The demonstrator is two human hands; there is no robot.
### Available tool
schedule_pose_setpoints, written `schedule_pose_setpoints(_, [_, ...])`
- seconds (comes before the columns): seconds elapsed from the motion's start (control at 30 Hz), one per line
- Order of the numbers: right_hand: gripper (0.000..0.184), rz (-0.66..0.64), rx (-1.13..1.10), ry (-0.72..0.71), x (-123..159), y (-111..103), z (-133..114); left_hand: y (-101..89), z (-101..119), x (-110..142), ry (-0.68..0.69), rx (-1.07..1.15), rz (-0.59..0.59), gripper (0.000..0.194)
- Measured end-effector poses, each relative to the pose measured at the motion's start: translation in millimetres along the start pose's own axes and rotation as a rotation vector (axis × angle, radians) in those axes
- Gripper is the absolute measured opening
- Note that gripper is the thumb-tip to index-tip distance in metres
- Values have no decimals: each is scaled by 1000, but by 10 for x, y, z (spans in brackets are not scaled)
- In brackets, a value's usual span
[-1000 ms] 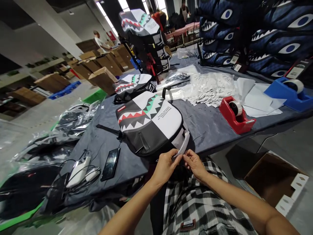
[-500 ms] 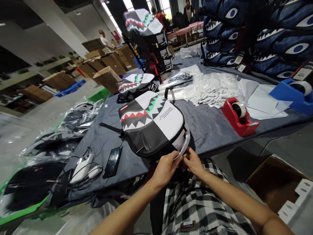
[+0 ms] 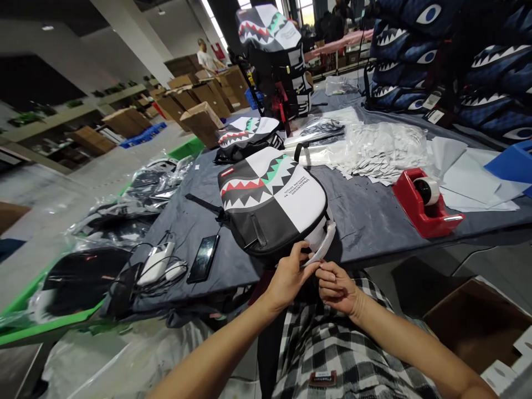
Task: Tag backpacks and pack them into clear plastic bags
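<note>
A black, grey and white backpack with a red and green toothed-mouth print lies on the table, its top end toward me. My left hand is closed on the pale carry handle at that near end. Close to the left fingertips, my right hand is curled with thumb and forefinger pinched together beside the handle's lower end. What those right fingers hold, if anything, is too small to make out. A dark strap sticks out from the backpack's left side.
A red tape dispenser stands right of the backpack, near white papers. On the left lie a phone and a white charger with cables. Stacked backpacks rise behind. An open carton sits low at right.
The right hand has drawn slightly back from the handle, its fingers now curled in a pinch. The left hand still grips the handle. The whole view has shifted, with things appearing farther right.
</note>
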State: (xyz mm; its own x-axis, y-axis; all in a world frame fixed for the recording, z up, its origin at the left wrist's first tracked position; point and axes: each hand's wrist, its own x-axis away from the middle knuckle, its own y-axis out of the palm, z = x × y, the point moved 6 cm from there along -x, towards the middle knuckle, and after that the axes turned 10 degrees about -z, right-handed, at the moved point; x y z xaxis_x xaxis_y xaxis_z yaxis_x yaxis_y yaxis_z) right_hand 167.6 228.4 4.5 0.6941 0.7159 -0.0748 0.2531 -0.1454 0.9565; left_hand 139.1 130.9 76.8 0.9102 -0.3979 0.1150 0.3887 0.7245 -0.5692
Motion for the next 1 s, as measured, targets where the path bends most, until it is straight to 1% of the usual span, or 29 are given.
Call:
schedule_pose_setpoints(0.03, [34, -33, 21, 7, -29, -11, -7, -2, 27, -13, 19, 15, -22, 32])
schedule_pose_setpoints(0.07, [37, -43, 56, 5, -50, -32, -22, 6, 61, -25, 43, 16, -59, 28])
schedule_pose_setpoints(0.1, [36, -30, 98, -6, -59, -60, -48, 21, 91, -33, 62, -1, -101, 26])
schedule_pose_setpoints(0.17, [25, 41, 170, -58, -36, -125, -127, 65, 109, -32, 83, -76, -170, 30])
schedule_pose_setpoints(0.2, [20, 78, 189, -85, -7, -152, -169, 88, 97, -23, 101, -130, -181, 34])
schedule_pose_setpoints(0.27, [18, 125, 187, -127, 72, -189, -237, 123, 56, 14, 198, -277, -147, 40])
schedule_pose_setpoints(0.37, [23, 142, 130, -152, 187, -217, -269, 193, -10, 114, 475, -545, -75, 44])
schedule_pose_setpoints(0.43, [28, 139, 88, -133, 240, -222, -252, 226, -57, 178, 628, -694, -61, 46])
schedule_pose_setpoints(0.47, [30, 141, 74, -122, 263, -223, -249, 230, -72, 201, 675, -752, -62, 47])
schedule_pose_setpoints(0.53, [36, 163, 75, -129, 309, -231, -289, 214, -73, 241, 712, -847, -65, 49])
schedule_pose_setpoints(0.63, [43, 254, 159, -169, 386, -286, -466, 176, -1, 340, 676, -954, -49, 48])
schedule_pose_setpoints(0.73, [42, 430, 363, -211, 432, -404, -722, 92, 134, 528, 651, -958, 32, 37])
schedule_pose_setpoints(0.77, [40, 491, 450, -231, 424, -442, -809, 21, 181, 595, 651, -941, 97, 35])
schedule_pose_setpoints(0.8, [37, 542, 529, -254, 397, -474, -887, -88, 220, 655, 645, -918, 193, 34])
schedule_pose_setpoints(0.83, [35, 579, 593, -274, 348, -500, -949, -240, 237, 694, 610, -882, 313, 35])
schedule_pose_setpoints(0.87, [34, 598, 638, -289, 278, -521, -995, -431, 217, 705, 533, -824, 444, 37])
schedule_pose_setpoints(0.9, [35, 601, 664, -297, 190, -538, -1025, -646, 152, 687, 414, -741, 571, 40])
schedule_pose_setpoints(0.93, [36, 595, 678, -302, 93, -551, -1044, -861, 38, 645, 265, -627, 678, 44])
schedule_pose_setpoints(0.97, [36, 590, 685, -301, -3, -562, -1057, -1050, -116, 581, 103, -485, 750, 51])
schedule_pose_setpoints(1.0, [34, 589, 687, -295, -91, -572, -1066, -1193, -292, 504, -40, -314, 785, 62])
